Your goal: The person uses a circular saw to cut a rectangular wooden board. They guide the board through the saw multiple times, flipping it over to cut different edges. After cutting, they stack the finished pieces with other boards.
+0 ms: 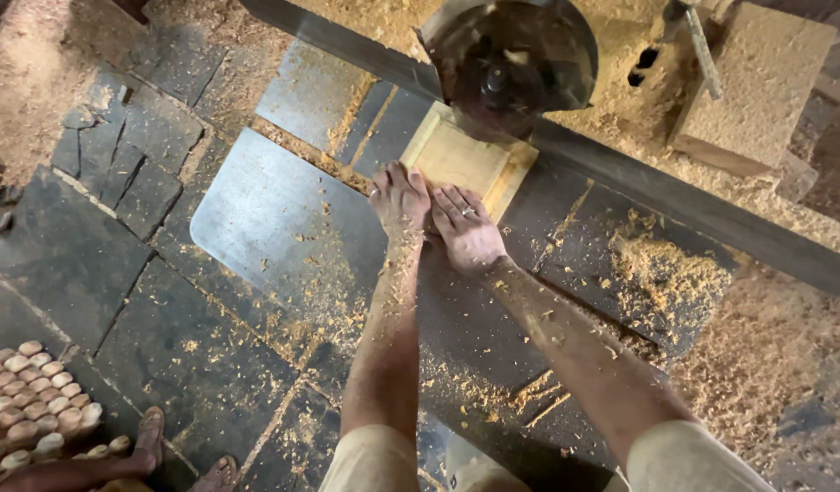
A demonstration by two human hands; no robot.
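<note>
Both hands flat on a pale wooden board (466,162); left hand (401,196) and right hand (468,230) fingers pressed together, pinching nothing; saw blade (511,64) just beyond, probably spinning.

Pale smooth wooden board (466,164) on dull, sawdust-strewn metal table (274,219).

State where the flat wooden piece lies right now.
The flat wooden piece lies upper centre on the saw table, under the left hand and right hand, against the saw head.
</note>
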